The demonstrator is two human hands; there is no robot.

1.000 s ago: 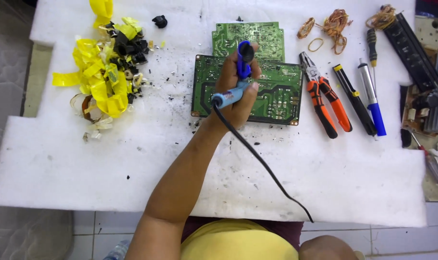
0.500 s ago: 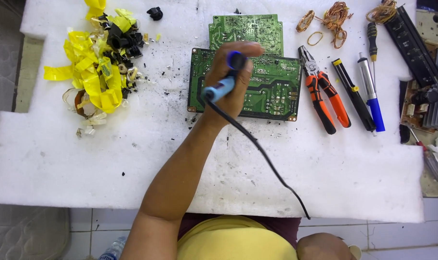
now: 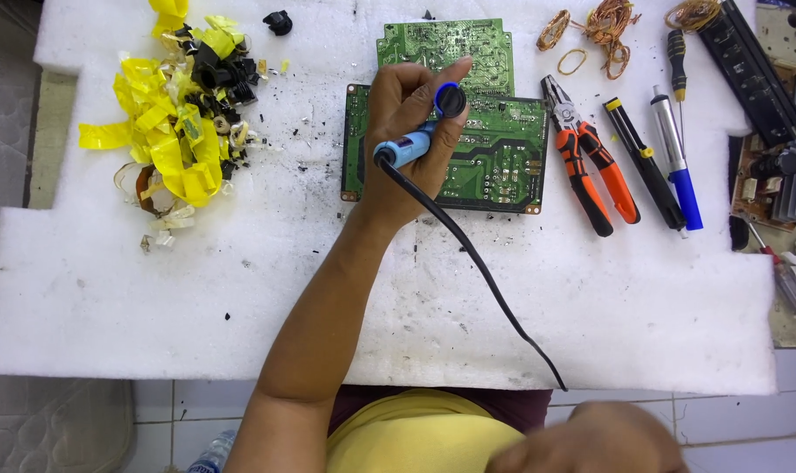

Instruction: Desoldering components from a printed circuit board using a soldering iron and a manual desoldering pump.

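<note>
My left hand is shut on a blue-handled soldering iron and rests over the left part of a green circuit board. The iron's black cord trails across the foam to the near edge. A second, smaller green circuit board lies just behind the first. My right hand shows only as a blurred shape at the bottom edge, below the foam, and its fingers cannot be made out.
The work surface is a white foam sheet. A pile of yellow tape scraps and black parts lies at the left. Orange-handled pliers, a black tool and a blue desoldering pump lie right of the boards. Copper wire coils sit behind them.
My left hand has turned the soldering iron from upright to lying across the board's left part. My right hand has come into view at the bottom edge.
</note>
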